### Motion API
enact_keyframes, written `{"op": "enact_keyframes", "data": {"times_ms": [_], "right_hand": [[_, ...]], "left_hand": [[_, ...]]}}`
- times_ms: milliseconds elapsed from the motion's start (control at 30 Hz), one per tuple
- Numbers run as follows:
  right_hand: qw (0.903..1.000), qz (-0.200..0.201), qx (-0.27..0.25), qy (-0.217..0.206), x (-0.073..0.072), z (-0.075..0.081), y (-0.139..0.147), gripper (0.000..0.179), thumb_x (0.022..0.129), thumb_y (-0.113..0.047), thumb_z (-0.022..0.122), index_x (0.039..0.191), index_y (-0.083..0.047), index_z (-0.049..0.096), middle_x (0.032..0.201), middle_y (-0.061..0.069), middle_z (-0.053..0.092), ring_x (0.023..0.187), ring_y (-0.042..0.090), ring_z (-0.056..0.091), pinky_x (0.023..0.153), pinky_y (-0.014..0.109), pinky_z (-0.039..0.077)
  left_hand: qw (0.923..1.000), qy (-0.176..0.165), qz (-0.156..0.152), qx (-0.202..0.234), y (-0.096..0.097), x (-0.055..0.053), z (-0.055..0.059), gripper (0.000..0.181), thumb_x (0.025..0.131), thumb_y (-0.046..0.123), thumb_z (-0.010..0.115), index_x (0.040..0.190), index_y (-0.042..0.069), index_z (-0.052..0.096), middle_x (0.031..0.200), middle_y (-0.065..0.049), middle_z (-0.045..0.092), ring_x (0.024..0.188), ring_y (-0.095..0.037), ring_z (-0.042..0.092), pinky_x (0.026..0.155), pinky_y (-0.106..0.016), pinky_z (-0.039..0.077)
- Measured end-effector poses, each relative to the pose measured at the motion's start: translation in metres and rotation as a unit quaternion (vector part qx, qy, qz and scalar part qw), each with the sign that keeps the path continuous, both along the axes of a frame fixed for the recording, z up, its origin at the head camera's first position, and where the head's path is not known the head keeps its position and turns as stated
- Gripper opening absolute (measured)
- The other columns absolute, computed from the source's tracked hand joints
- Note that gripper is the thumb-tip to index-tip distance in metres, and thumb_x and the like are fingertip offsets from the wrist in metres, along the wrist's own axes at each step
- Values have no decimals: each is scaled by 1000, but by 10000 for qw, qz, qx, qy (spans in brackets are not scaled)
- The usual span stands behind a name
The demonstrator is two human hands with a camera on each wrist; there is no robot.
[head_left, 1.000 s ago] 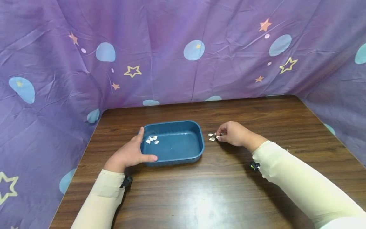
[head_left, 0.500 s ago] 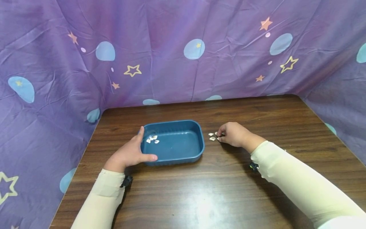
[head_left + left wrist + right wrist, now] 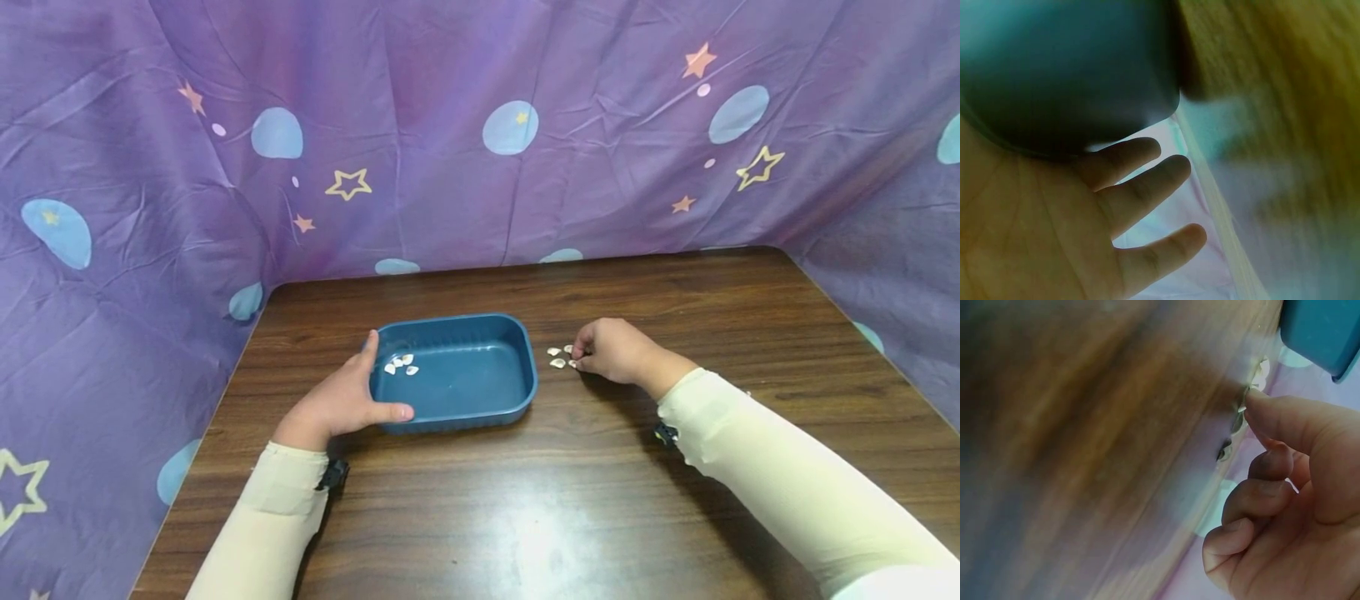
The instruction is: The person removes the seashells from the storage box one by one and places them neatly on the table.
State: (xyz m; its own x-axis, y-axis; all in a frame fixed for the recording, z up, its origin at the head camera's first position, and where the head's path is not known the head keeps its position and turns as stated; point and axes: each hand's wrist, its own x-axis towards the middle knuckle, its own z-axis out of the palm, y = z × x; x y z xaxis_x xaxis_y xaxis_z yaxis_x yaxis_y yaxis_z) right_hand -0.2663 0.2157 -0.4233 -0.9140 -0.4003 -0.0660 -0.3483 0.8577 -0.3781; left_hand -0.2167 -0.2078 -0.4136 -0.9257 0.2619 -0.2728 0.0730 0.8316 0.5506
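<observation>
A blue rectangular plastic basin (image 3: 457,421) sits on the table with several small white seashells (image 3: 397,364) at its left end. My left hand (image 3: 341,400) rests against that end, thumb along the front rim. Its other fingers look straight and spread beside the basin in the left wrist view. To the basin's right, my right hand (image 3: 615,350) pinches a small white shell (image 3: 573,364) at table level, between thumb and index finger. More shells (image 3: 557,363) lie just left of those fingertips. Further shells (image 3: 1225,451) show beyond the thumb in the right wrist view.
The brown wood-grain table (image 3: 465,508) runs back to a purple curtain (image 3: 442,192) printed with stars and ovals. The curtain also closes off the left and right sides. A bright glare patch lies on the table's front middle.
The right hand's fingers have shifted very slightly right among the shells, so more of the shells beside the fingertips show. The left hand and basin stay put.
</observation>
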Motion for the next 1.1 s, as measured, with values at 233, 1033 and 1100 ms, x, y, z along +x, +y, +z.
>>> {"op": "enact_keyframes", "data": {"times_ms": [233, 1033, 1100], "right_hand": [[9999, -15, 55, 106, -2, 2, 0, 12, 90, -13, 79, 81, -16, 72, 76, -7, 69, 75, 16, 61, 81, 44, 53], [9825, 498, -1794, 80, -6, 46, -106, 19, 92, -21, 81, 105, -8, 80, 59, -7, 47, 55, 8, 46, 59, 28, 42], [9814, 562, -1834, 54, -7, 45, -115, 19, 92, -21, 81, 105, -8, 80, 58, -7, 47, 55, 8, 45, 58, 28, 41]], "left_hand": [[10000, -2, 2, 37, 0, 1, -1, 145, 78, 66, 85, 169, 9, -11, 172, -33, 14, 156, -51, 25, 122, -65, 29], [10000, 75, -43, -40, -1, 0, 1, 145, 78, 67, 85, 168, 7, -11, 171, -34, 16, 155, -52, 27, 122, -64, 31], [10000, 59, -27, -51, -1, 0, 1, 145, 78, 69, 84, 168, 7, -11, 171, -34, 16, 155, -52, 28, 122, -64, 32]]}}
